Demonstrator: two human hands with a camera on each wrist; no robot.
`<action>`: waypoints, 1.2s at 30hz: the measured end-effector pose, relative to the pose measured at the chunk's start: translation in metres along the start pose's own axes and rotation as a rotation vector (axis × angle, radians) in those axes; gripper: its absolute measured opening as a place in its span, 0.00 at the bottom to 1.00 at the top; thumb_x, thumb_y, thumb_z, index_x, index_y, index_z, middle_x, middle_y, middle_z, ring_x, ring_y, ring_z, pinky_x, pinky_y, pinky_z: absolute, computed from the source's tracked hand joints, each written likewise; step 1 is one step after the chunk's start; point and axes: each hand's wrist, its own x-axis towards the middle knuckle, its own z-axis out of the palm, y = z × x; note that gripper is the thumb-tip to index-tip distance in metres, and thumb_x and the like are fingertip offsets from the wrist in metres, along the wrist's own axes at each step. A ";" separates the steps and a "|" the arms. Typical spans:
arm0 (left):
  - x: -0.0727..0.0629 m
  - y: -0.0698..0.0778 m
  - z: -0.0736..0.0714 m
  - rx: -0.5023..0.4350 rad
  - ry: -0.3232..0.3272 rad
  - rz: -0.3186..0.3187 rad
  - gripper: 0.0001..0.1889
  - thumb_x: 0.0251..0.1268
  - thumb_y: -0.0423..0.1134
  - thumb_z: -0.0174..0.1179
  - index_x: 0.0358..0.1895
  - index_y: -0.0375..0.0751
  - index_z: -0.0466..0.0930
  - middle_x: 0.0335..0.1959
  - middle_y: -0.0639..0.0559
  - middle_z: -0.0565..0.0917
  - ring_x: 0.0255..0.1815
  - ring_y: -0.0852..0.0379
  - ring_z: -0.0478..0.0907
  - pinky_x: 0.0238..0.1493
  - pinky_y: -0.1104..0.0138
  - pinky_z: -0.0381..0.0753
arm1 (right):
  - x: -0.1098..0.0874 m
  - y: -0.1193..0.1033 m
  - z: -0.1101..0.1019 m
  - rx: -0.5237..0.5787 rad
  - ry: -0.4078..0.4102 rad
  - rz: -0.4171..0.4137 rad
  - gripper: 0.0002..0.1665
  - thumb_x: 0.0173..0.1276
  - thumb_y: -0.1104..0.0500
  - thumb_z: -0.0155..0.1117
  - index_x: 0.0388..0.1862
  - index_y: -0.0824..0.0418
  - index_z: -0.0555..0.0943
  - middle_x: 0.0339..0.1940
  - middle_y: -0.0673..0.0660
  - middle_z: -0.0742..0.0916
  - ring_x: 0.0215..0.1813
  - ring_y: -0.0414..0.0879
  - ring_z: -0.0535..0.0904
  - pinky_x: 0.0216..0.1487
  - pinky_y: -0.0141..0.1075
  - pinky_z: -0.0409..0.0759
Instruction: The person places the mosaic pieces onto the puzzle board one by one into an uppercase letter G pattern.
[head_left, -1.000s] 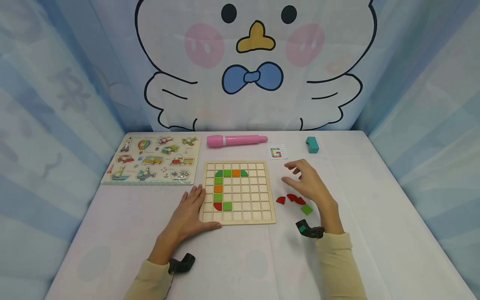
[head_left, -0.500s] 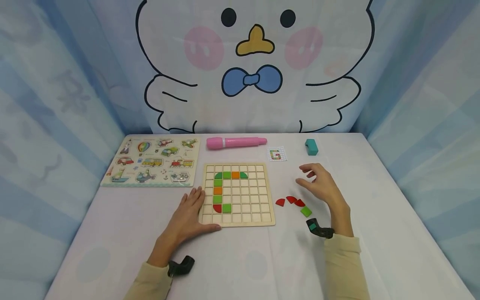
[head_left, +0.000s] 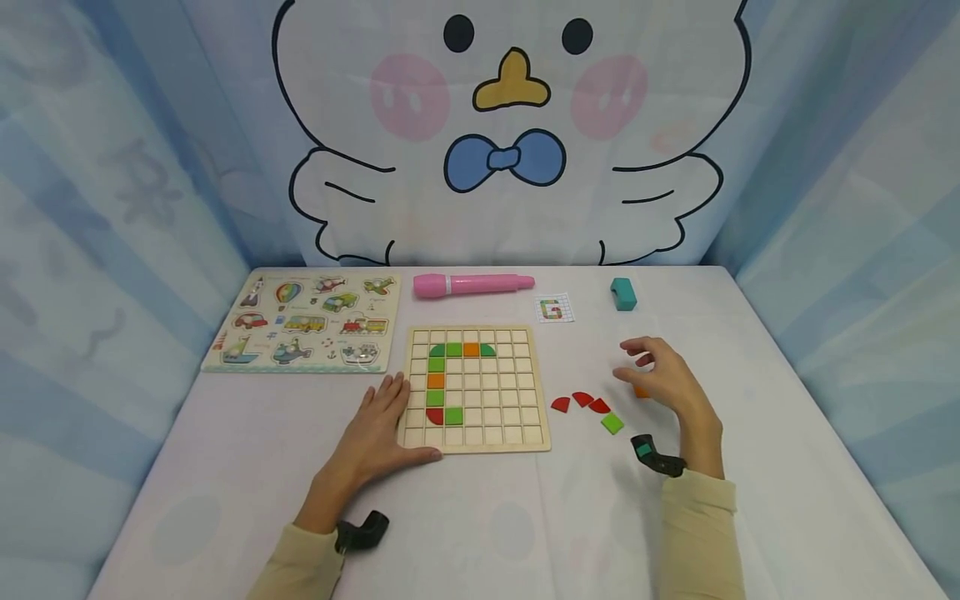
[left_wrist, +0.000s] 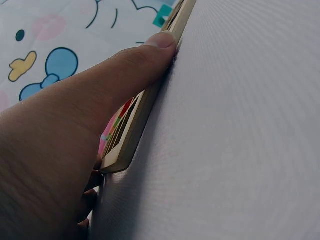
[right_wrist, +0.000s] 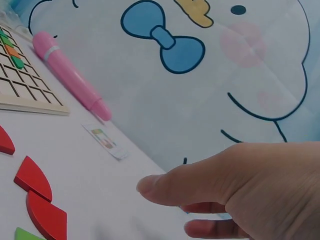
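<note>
A square wooden grid board (head_left: 506, 421) lies on the white table. Along its left edge rest the fairly straight fingers of my left hand (head_left: 378, 429), while the thumb (left_wrist: 145, 57) touches the front edge. Green, orange and red pieces sit in the grid, forming a hooked line. To the board's right, my right hand (head_left: 663, 377) hovers with thumb and fingers apart, nothing visible between them. An orange piece (head_left: 641, 391) shows partly from beneath it. Just left of that hand lie several red quarter-round pieces (head_left: 582, 399) and a green square (head_left: 612, 424).
Behind the board are a pink marker-shaped stick (head_left: 472, 285), a small card (head_left: 554, 308) with a coloured grid pattern, and a teal block (head_left: 623, 294). A vehicle picture puzzle (head_left: 270, 354) lies at back left. A cartoon-printed curtain (head_left: 510, 225) stands behind the table.
My right hand has moved rightward and slightly nearer, away from the board. The orange piece beneath it has come into view. My left hand stays at the board's corner.
</note>
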 end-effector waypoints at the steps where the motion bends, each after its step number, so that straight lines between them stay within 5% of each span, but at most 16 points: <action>1: 0.000 0.000 0.000 -0.001 0.002 0.001 0.65 0.44 0.75 0.68 0.79 0.35 0.53 0.82 0.40 0.53 0.84 0.42 0.46 0.84 0.47 0.46 | 0.000 0.002 -0.001 -0.002 -0.004 0.006 0.36 0.68 0.46 0.67 0.71 0.59 0.70 0.68 0.65 0.74 0.65 0.62 0.69 0.59 0.55 0.79; 17: 0.000 -0.001 0.000 0.002 0.006 0.000 0.65 0.44 0.75 0.68 0.79 0.35 0.53 0.82 0.40 0.53 0.84 0.41 0.46 0.83 0.46 0.46 | -0.007 0.016 -0.011 -0.064 -0.094 0.064 0.39 0.64 0.46 0.71 0.68 0.63 0.71 0.61 0.68 0.75 0.59 0.61 0.71 0.56 0.55 0.78; 27: -0.002 0.000 0.001 -0.004 -0.005 -0.002 0.65 0.44 0.75 0.67 0.79 0.35 0.52 0.82 0.40 0.53 0.84 0.42 0.45 0.84 0.47 0.45 | -0.006 0.022 -0.007 -0.111 -0.115 0.085 0.28 0.66 0.53 0.71 0.60 0.65 0.77 0.52 0.67 0.81 0.52 0.58 0.75 0.54 0.54 0.78; 36: -0.002 0.001 -0.002 -0.009 0.007 0.002 0.65 0.44 0.75 0.68 0.79 0.35 0.53 0.82 0.41 0.53 0.84 0.42 0.45 0.84 0.47 0.45 | -0.002 0.024 -0.004 -0.096 -0.087 0.094 0.26 0.67 0.53 0.71 0.57 0.68 0.79 0.54 0.68 0.83 0.55 0.60 0.75 0.61 0.58 0.76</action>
